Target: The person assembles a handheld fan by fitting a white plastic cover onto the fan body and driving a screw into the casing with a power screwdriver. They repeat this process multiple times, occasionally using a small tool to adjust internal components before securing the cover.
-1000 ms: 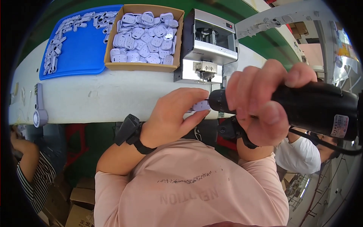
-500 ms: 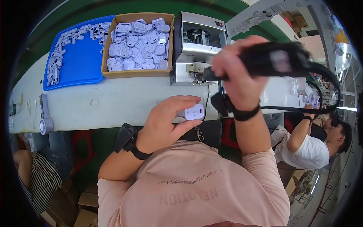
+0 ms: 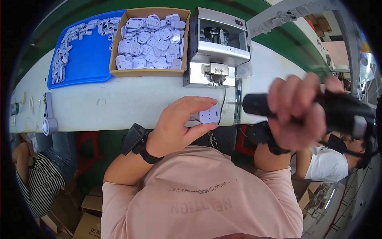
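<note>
At the table's near edge, my left hand pinches a small white plastic casing between thumb and fingers. The casing's face has several small holes and a dark slot by its right end. Closed round a black electric screwdriver, my right hand is blurred by motion. The screwdriver lies level, its thin bit pointing left toward the casing, with a gap between them. Beyond the casing stands a silver and black screw feeder.
A cardboard box full of white casings stands left of the feeder, beside a blue tray with small white parts along its edges. A handheld fan lies at the left. People sit at left and right.
My right hand has drawn the screwdriver away from the feeder, rightward and closer to me, turning it level. My left hand keeps the casing nearly in place.
</note>
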Tool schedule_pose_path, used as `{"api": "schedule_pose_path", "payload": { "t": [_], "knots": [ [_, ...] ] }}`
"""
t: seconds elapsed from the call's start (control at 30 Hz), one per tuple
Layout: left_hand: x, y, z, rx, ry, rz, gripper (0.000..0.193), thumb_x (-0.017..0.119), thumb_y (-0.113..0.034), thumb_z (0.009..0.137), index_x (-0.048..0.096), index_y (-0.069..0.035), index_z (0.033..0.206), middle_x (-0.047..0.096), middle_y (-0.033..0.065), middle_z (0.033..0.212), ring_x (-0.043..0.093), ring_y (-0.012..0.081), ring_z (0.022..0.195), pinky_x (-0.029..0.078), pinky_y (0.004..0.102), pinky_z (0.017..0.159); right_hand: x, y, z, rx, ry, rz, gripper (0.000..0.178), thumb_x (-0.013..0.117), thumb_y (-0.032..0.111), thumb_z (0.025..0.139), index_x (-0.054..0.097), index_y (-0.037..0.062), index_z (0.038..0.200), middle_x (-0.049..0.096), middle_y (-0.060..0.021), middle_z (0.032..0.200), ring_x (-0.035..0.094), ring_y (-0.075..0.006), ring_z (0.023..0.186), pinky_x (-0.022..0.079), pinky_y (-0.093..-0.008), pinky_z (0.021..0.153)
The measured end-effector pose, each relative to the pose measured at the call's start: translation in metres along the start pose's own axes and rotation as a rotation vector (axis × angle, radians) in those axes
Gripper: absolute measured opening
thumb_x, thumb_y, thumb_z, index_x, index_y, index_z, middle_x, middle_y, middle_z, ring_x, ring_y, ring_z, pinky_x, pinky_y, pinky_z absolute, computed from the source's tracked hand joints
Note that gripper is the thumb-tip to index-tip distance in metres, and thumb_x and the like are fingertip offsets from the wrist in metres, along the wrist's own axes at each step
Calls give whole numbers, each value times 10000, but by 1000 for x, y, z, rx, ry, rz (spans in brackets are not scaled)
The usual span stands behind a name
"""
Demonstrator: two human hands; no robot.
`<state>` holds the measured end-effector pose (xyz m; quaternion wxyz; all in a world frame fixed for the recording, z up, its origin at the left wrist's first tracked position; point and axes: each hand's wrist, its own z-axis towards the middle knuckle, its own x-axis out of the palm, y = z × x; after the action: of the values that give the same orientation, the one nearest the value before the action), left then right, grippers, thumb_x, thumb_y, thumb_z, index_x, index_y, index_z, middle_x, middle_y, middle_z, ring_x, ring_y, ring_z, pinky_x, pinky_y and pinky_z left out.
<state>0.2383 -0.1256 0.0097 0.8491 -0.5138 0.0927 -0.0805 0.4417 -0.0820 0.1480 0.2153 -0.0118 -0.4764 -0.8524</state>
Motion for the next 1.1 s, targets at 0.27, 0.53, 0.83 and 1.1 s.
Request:
{"api": "schedule_pose_path", "payload": {
  "t": [0.27,0.53,0.83,1.1],
  "knots": [
    [3,4,5,25,-1,9,480,874,-73,822,647,-53,1244,739,145,1247,724,334,1083,589,396,898,4,3,1,84,305,49,456,685,177,1017,440,162,1401,558,-25,880,562,-154,642,501,-327,614],
    [1,-3,9,44,31,17,465,856,-46,823,642,-48,1236,736,158,1244,725,332,1078,583,403,904,21,2,2,115,280,-23,430,729,157,990,434,151,1302,557,-27,854,562,-162,619,504,-335,605],
    [9,-20,-2,-12,0,89,444,860,-49,818,670,-30,1219,748,148,1164,728,350,1002,596,387,841,26,-2,-6,118,203,-45,465,789,144,945,434,132,1244,539,-21,776,542,-164,566,492,-334,568],
    [15,-34,5,-154,0,264,448,855,-56,826,686,-34,1241,741,133,1156,719,324,1013,575,365,867,8,7,-18,-46,236,-216,481,788,145,945,459,114,1295,554,-26,802,535,-159,588,501,-328,587]
  ]
}}
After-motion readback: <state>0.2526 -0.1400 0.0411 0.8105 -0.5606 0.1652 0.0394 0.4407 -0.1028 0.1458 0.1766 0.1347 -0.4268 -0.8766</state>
